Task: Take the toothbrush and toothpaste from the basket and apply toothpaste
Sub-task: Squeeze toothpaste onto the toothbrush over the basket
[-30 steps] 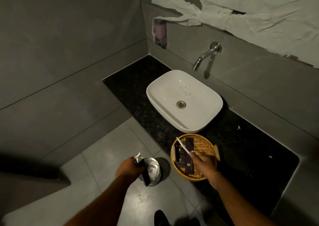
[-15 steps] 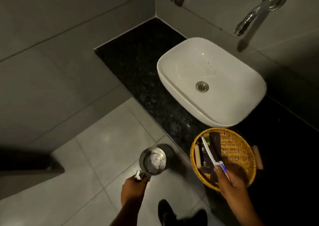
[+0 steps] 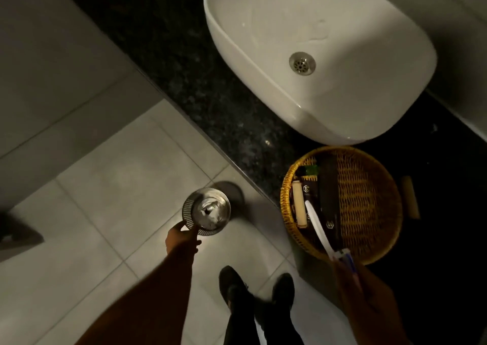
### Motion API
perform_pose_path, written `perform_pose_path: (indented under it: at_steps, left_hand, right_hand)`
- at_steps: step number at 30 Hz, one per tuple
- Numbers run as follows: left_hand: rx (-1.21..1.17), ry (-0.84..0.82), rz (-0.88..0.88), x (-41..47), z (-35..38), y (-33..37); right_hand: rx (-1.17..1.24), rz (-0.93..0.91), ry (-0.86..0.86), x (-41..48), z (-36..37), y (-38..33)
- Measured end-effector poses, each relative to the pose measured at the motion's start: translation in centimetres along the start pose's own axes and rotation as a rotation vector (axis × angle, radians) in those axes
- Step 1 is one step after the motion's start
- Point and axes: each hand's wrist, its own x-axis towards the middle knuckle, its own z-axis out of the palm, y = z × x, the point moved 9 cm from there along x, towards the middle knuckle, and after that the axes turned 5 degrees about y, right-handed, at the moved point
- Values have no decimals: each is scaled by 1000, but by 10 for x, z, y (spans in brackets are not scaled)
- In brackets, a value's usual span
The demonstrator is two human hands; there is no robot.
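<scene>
Toothbrush [image 3: 320, 232] | right hand [image 3: 369, 300] pinches handle end, light, stiff, slick | left hand [image 3: 181, 240] at bin [image 3: 207, 211], grip unclear | basket [image 3: 369, 202]: toothpaste unidentified

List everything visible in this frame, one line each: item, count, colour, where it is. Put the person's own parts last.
Sink: 1, white, on the dark counter.
Drain: 1, metal, in the sink.
Basket: 1, yellow wicker, on the counter below the sink.
Dark packets: several, in the basket's left side.
Toothbrush: 1, white, over the basket.
Bin: 1, metal, on the grey tiled floor.
Shoes: 2, black.
Left hand: at the bin's rim.
Right hand: holding the toothbrush.
</scene>
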Motion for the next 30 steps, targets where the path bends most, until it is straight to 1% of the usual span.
perform_pose_path:
  at_steps: [2,5,7,9,11,13,14,16,17,18,19,20,22,23,25,27,29,30]
  left_hand:
    - [11,-4,17,-12,-12,-3]
    - [10,9,55,-46,-33,0]
    - [28,28,150,-77,-47,17]
    - [68,59,317,-120,-56,43]
    - [165,118,532,-172,-57,75]
    - [248,126,845,-239,-46,111]
    - [262,90,1055,-276,-35,128]
    - [335,-63,1481,-355,-3,152]
    - [390,-152,1629,-385,14,159]
    - [471,-224,1724,-404,29,162]
    - [572,-260,1796,-426,43,165]
    - [685,-279,1834,-442,55,168]
    - [883,-266,1783,-434,67,171]
    - [932,-275,1774,-434,70,172]
    - [932,-305,1793,-450,74,179]
    - [860,-404,1743,-455,74,182]
    - [746,-504,1610,-449,77,184]
    - [724,-522,1517,-441,77,182]
  right_hand:
    - [-14,-34,11,-1,3,-7]
    - [70,-128,0,-4,-2,-21]
    - [114,-159,8,-3,-8,-24]
    - [144,-92,4,-2,-15,-16]
    - [156,-21,40,8,-24,-11]
    - [164,12,-58,11,-24,-13]
    - [138,4,-114,9,-26,-16]
    - [62,-53,-200,9,-30,-26]
    - [19,-86,-237,10,-34,-32]
    - [-28,-111,-276,11,-36,-38]
    - [-44,-137,-310,9,-46,-44]
    - [-42,-154,-341,6,-57,-51]
    - [-28,-162,-384,11,-56,-61]
    - [-26,-163,-379,13,-63,-66]
    - [-40,-161,-374,15,-83,-72]
    - [-38,-152,-376,19,-89,-79]
    - [39,-103,-329,29,-98,-80]
    - [79,-79,-278,34,-103,-79]
